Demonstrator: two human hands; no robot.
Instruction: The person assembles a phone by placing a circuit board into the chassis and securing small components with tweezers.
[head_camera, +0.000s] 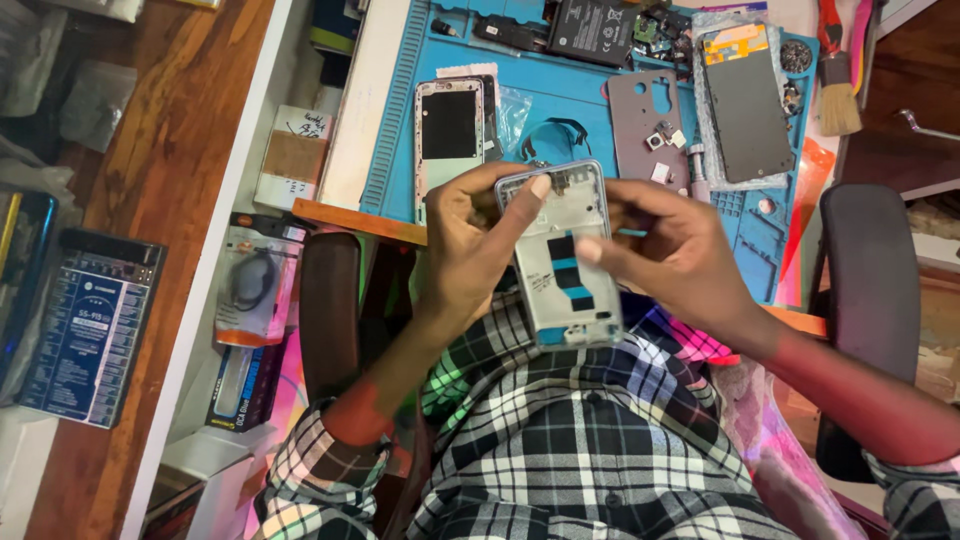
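I held the opened phone frame (568, 255) between both hands above my lap, just short of the blue repair mat (400, 120). My left hand (470, 235) gripped its left edge, thumb at the top corner; my right hand (675, 250) closed on its right side. On the mat lay another phone frame (450, 130), a grey back cover (638, 110) and a battery (592, 25).

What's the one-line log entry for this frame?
left hand: grips phone frame, thumb at top edge | right hand: holds frame's right side, finger on its middle | frame: over lap, inside up | blue mat: loose parts
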